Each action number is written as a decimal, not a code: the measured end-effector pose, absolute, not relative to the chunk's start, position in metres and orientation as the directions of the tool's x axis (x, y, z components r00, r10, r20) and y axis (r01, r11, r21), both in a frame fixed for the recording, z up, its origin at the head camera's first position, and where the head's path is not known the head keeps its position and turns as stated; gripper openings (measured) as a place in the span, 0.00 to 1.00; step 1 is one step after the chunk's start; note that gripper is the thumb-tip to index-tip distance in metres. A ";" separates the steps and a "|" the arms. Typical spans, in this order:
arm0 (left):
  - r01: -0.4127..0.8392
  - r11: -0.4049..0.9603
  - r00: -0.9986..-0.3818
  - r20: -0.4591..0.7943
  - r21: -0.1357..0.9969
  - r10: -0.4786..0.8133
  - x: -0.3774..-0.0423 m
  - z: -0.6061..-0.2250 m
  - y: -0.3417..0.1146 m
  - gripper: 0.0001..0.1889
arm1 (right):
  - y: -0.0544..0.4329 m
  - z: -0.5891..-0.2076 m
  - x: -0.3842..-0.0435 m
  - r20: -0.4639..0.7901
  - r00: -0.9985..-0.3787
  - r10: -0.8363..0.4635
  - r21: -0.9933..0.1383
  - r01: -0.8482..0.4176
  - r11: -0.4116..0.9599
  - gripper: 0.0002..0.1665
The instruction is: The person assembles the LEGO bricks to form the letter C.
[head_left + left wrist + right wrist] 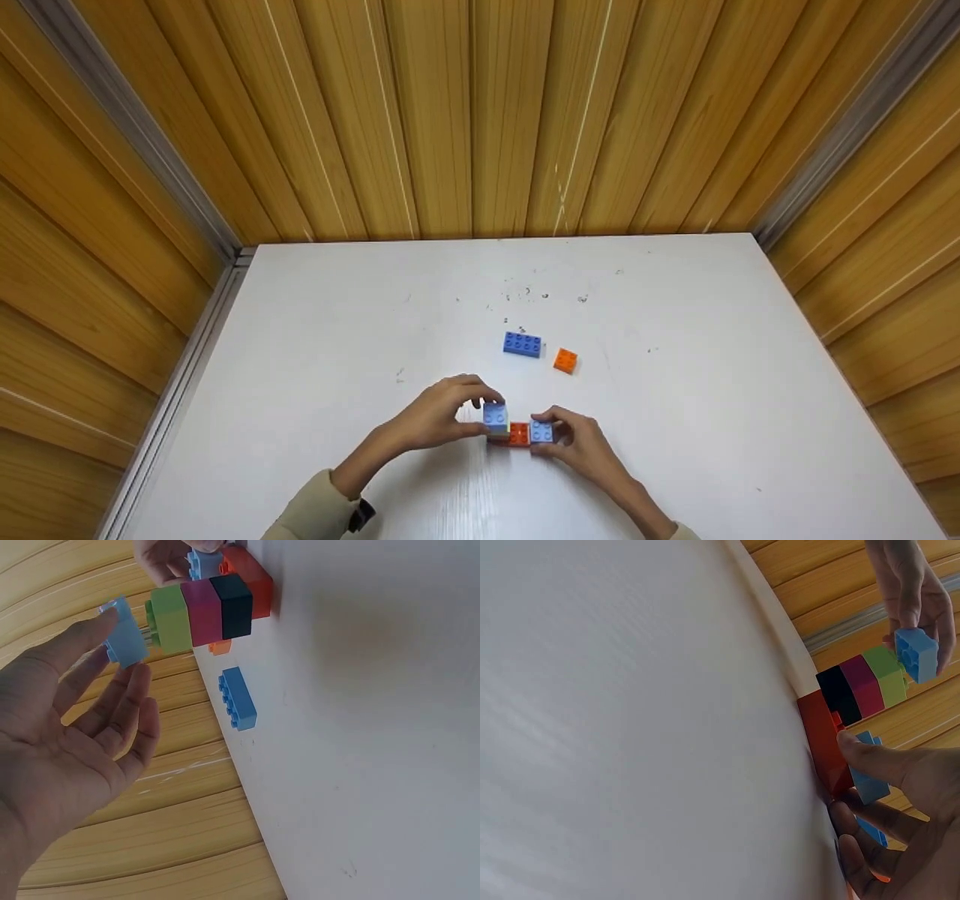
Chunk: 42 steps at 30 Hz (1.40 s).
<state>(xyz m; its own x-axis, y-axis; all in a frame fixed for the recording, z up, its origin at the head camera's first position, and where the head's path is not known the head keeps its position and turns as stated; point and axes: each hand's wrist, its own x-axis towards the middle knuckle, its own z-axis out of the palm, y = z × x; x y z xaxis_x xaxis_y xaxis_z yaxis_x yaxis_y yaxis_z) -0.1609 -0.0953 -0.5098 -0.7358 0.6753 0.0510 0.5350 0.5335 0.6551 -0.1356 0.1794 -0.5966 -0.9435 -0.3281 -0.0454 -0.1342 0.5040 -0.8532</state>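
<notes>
In my left hand (450, 412) a light blue brick (126, 637) is pinched between thumb and fingers. It hovers just above a stack whose top is a lime green brick (172, 619), with a magenta brick (202, 611) and a black brick (231, 606) beneath. That stack stands on one end of a long red brick (825, 742), which lies on the table. On the red brick's other end sits a second light blue brick (541, 432); my right hand (585, 442) grips it by its sides. Bare red studs show between the two.
Farther back on the white table (337, 322) lie a long blue brick (522, 344) and a small orange brick (565, 361). Wood-patterned walls (472, 120) enclose the back and both sides. Dark specks mark the tabletop behind the bricks.
</notes>
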 end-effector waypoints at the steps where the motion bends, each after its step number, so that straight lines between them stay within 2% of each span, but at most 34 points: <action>1: 0.531 0.534 -0.739 0.051 0.658 0.671 -0.161 -0.511 -0.096 0.20 | 0.179 -0.596 -0.136 -0.051 -0.944 -0.326 -0.853 -0.129 0.506 0.21; 9: 0.497 0.509 -0.745 0.045 0.703 0.665 -0.167 -0.519 -0.093 0.19 | 0.179 -0.595 -0.135 -0.081 -0.944 -0.319 -0.855 -0.098 0.508 0.21; 18: 0.494 0.541 -0.748 0.016 0.680 0.663 -0.172 -0.521 -0.091 0.20 | 0.179 -0.599 -0.133 -0.034 -0.947 -0.321 -0.859 -0.136 0.493 0.21; 23: 0.500 0.557 -0.753 0.014 0.663 0.658 -0.173 -0.524 -0.088 0.21 | 0.179 -0.599 -0.133 -0.048 -0.947 -0.319 -0.853 -0.127 0.506 0.22; 35: 0.510 0.546 -0.783 0.095 0.665 0.615 -0.167 -0.531 -0.086 0.20 | 0.177 -0.599 -0.134 -0.029 -0.946 -0.323 -0.851 -0.147 0.504 0.21; 42: 0.546 0.558 -0.781 0.138 0.624 0.609 -0.166 -0.533 -0.083 0.19 | 0.184 -0.588 -0.137 -0.057 -0.927 -0.370 -0.847 -0.151 0.510 0.26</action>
<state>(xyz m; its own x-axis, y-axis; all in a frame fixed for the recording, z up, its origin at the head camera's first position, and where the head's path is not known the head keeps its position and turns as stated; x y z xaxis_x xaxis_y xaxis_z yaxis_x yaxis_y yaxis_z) -0.1662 -0.0833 -0.5330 -0.7807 0.6094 0.1381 0.5463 0.5584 0.6243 -0.1367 0.1840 -0.5877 -0.9271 -0.3704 -0.0573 -0.1511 0.5095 -0.8471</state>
